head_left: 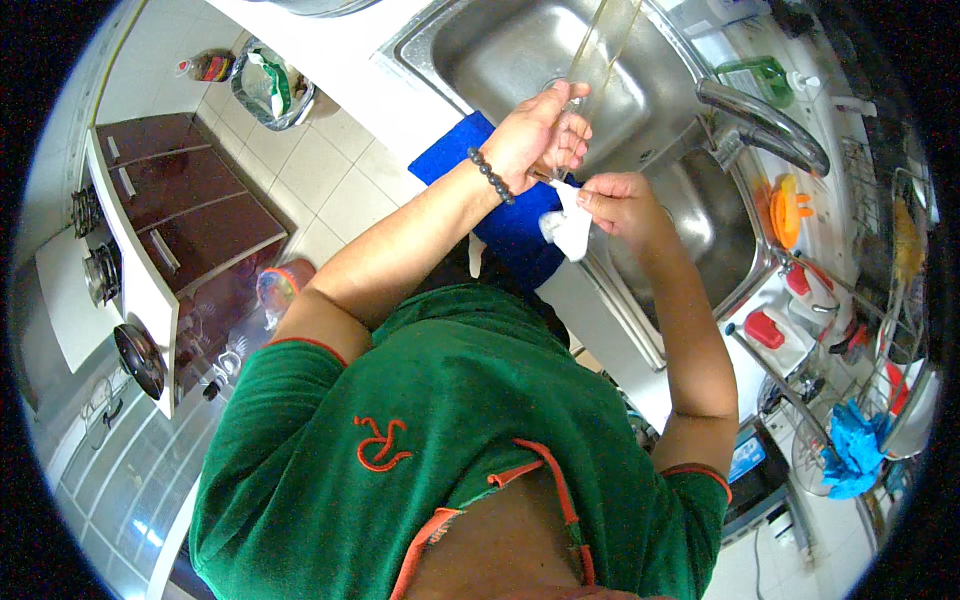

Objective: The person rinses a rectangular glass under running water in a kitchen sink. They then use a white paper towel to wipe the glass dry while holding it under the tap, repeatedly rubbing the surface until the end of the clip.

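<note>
My left hand (pixel 540 135), with a dark bead bracelet at its wrist, is over the near edge of the steel sink (pixel 480 50). Its fingers curl round a long see-through piece (pixel 606 48) that reaches up across the left basin; its exact kind I cannot make out. Just below and to the right, my right hand (pixel 625 205) pinches a white, thin, cloth-like piece (pixel 572 228) between thumb and fingers. The top of that white piece lies close to the left palm; whether they touch is unclear. Beneath both hands, a blue cloth (pixel 530 265) drapes over the counter's front edge.
A dark curved faucet (pixel 770 130) stands behind the two basins. Beyond it are a green bottle (pixel 768 78) and an orange item (pixel 790 212). Blue gloves (pixel 855 450) hang from a rack at the right. A lined bin (pixel 272 95) sits on the floor, left, near dark red drawers (pixel 190 210).
</note>
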Demonstrator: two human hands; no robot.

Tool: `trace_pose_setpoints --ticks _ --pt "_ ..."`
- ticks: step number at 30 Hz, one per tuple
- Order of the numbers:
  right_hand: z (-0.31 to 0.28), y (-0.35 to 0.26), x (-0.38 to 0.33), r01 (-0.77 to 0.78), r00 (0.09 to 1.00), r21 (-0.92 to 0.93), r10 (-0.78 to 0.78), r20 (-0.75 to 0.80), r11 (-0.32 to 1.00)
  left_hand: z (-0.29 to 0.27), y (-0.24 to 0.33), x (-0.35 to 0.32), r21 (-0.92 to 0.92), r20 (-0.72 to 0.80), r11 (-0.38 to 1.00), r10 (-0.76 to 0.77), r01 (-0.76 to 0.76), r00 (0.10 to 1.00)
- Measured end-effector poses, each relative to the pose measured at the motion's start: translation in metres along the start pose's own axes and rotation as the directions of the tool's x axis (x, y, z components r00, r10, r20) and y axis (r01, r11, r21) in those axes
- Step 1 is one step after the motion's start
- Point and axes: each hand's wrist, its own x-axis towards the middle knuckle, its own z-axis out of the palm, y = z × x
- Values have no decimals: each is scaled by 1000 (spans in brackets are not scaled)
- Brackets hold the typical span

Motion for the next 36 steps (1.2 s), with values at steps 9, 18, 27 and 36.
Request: trace_pose_setpoints --ticks 9,18,27,36 --pt "6 2 1 183 967 -288 -225 -119 940 -2 -5 4 -62 17 996 61 -59 998" --pt "21 -21 -8 147 783 -907 -607 -138 396 -11 -2 21 -93 -103 995 35 -44 994" --pt "11 -17 -15 169 685 -983 -726 67 70 -11 -1 19 -153 -102 988 -32 16 994" --pt "23 -12 -15 152 634 -977 -744 212 -149 -15 -15 15 -194 -153 979 -100 69 983"
